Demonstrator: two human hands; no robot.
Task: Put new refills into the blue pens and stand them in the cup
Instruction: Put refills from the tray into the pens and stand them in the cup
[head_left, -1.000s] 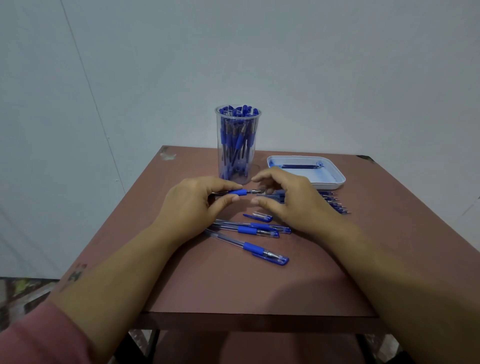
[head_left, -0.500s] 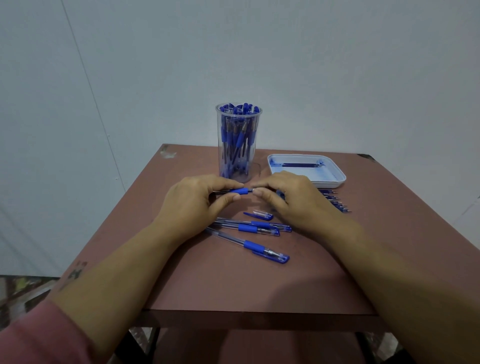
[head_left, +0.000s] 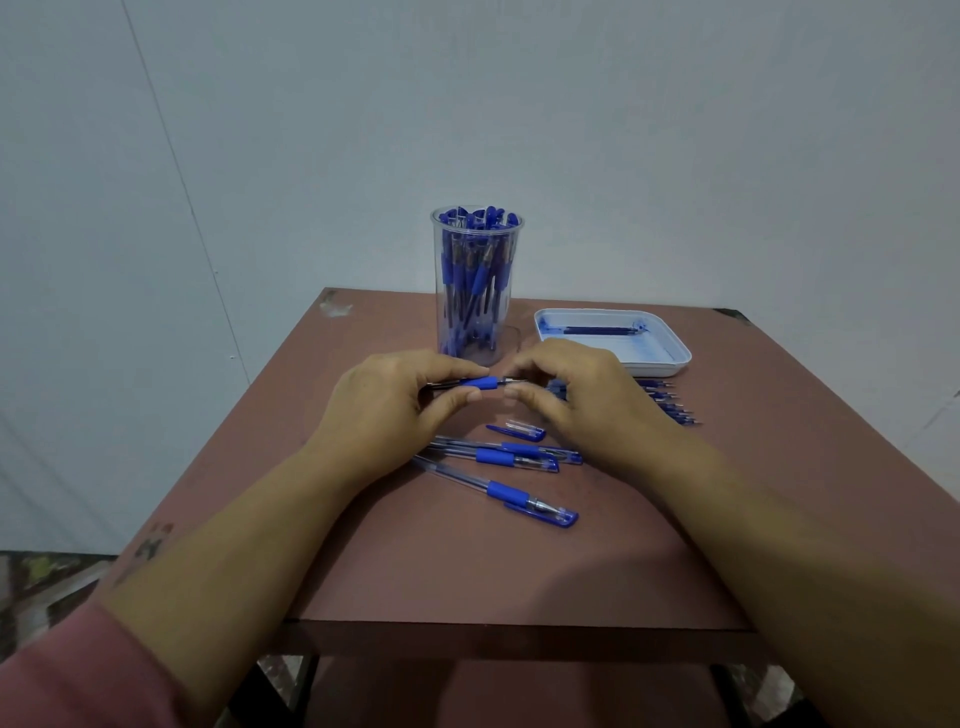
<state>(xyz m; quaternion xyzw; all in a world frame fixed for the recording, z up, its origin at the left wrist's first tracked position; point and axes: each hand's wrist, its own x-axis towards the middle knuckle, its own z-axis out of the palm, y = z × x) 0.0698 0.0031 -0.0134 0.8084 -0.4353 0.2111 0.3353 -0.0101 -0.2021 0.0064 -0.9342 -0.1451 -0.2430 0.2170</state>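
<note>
**Status.** My left hand (head_left: 384, 410) pinches the blue pen (head_left: 480, 383) at its rubber grip, thumb underneath and fingers curled over the barrel. My right hand (head_left: 576, 400) pinches the metal tip end of the same pen between thumb and forefinger. The pen is held level above the table (head_left: 467, 571), just in front of the clear cup (head_left: 477, 291), which is crowded with standing pens. I judge the step to be work at the tip section. Whether the tip is going on or coming off, I cannot tell.

**Risks noted.**
1. The tip piece is small and smooth. If my right pinch slips, it may drop among the pens on the table (head_left: 498, 457) just below my hands, or roll off the edge.
2. A crooked start on the thread could jam it or bend the refill inside. My fingers hide the refill, so its seating is unconfirmed.
3. The loose cap (head_left: 519, 430) lies just beside my right hand, and the spare refills (head_left: 670, 405) lie near it, in front of the white tray (head_left: 680, 358). A careless sweep of that hand would scatter them.
4. The cup is tall and nearly full. Forcing another pen in could topple it.
</note>
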